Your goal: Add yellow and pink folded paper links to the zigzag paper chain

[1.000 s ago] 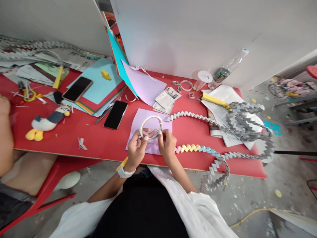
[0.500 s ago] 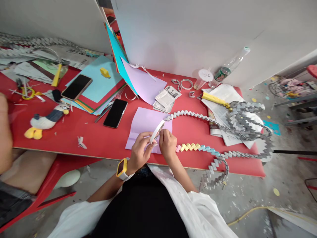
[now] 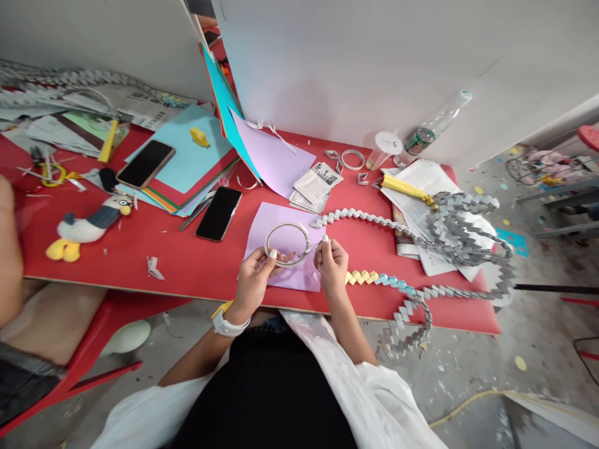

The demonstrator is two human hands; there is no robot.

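A narrow, nearly used-up roll of tape (image 3: 267,239) faces me as a thin pale ring above the lilac paper (image 3: 262,218). My left hand (image 3: 253,277) pinches its lower left rim between thumb and fingers. To the right of the ring, my right hand (image 3: 333,265) is closed in a pinch, its thumb uppermost. A thin pale strip, apparently the tape's loose end, reaches from the ring to these fingers. Just past my right hand lies a folded-paper zigzag chain (image 3: 362,277), yellow and blue, then grey; my hand hides its left end.
Two phones (image 3: 219,214) (image 3: 146,163), coloured paper sheets (image 3: 187,137) and a stuffed duck toy (image 3: 88,227) lie to the left. A lidded cup (image 3: 386,146), a plastic bottle (image 3: 421,137) and a grey chain heap (image 3: 453,224) are at right. Another person's arm (image 3: 9,249) rests at far left.
The tape roll has turned from edge-on to face me. My right hand has moved right, away from the left one, and my left hand has shifted slightly left and down.
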